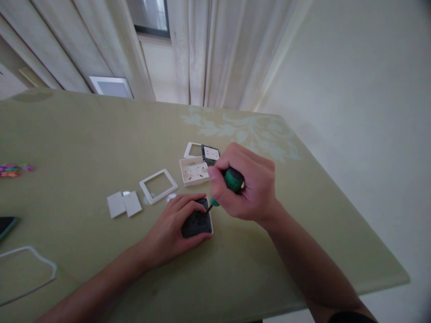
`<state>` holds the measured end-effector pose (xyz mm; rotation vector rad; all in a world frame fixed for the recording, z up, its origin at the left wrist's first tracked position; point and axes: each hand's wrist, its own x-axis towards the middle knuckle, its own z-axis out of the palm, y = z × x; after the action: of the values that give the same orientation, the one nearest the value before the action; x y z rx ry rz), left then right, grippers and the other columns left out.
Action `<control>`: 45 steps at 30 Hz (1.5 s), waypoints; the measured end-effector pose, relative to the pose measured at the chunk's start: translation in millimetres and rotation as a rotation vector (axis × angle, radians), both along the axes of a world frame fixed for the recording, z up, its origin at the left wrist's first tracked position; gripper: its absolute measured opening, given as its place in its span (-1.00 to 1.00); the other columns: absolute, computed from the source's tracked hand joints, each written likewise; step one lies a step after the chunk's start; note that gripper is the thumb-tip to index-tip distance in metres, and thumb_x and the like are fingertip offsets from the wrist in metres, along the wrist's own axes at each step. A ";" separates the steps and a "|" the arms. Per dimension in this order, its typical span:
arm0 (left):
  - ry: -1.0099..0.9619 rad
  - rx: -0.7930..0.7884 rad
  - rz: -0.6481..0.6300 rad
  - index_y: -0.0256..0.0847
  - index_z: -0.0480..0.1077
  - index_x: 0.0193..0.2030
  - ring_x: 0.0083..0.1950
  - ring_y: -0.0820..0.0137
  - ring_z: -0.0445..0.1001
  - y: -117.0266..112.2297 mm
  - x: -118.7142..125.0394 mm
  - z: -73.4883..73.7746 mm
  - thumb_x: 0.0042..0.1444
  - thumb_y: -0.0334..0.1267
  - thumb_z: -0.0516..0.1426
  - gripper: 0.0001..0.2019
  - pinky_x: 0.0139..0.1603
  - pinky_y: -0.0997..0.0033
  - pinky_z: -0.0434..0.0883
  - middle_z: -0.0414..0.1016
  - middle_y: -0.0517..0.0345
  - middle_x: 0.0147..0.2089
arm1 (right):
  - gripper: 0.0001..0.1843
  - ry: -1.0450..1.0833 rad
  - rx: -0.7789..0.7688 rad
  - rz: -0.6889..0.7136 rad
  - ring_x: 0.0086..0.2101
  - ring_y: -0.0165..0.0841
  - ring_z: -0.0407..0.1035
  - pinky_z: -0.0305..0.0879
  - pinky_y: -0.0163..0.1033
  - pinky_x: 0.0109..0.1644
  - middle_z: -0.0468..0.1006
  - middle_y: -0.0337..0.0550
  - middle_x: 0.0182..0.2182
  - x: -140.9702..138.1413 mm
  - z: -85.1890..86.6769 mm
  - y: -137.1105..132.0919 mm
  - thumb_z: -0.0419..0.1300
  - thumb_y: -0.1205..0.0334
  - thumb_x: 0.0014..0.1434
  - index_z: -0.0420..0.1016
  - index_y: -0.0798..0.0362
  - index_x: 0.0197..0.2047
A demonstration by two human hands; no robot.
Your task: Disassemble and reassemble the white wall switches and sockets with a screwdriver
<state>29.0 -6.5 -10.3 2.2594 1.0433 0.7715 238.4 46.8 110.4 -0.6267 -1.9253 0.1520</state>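
My left hand (173, 226) is closed around a dark wall-switch module (198, 223) and presses it onto the green tabletop (84, 134). My right hand (247, 186) grips a green-handled screwdriver (233, 179), whose tip rests on the module's top right corner. Just behind lie a white back box (194, 171), a white frame (158, 185) and another dark switch insert (210, 154) lying on a second white frame (190, 150).
Two small white rocker plates (124, 204) lie to the left of the frame. At the left edge are colourful small items (13, 169), a dark phone-like object (6, 224) and a clear tray rim (27, 273). Curtains and a wall stand behind the table.
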 end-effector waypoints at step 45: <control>0.009 0.023 0.015 0.02 0.39 0.14 0.37 -0.01 0.47 -0.4 2.5 0.3 0.30 -0.08 0.34 -0.65 0.39 -0.14 0.45 0.47 0.06 0.40 | -0.53 -0.444 0.128 0.205 0.07 -0.24 0.59 0.57 -0.12 0.04 0.68 0.03 0.11 24.9 23.5 -12.7 0.07 0.42 0.33 0.56 0.13 0.23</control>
<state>31.5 -6.9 -10.0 2.2783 1.0621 0.7842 263.3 34.0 133.9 -0.3969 -2.4066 0.0171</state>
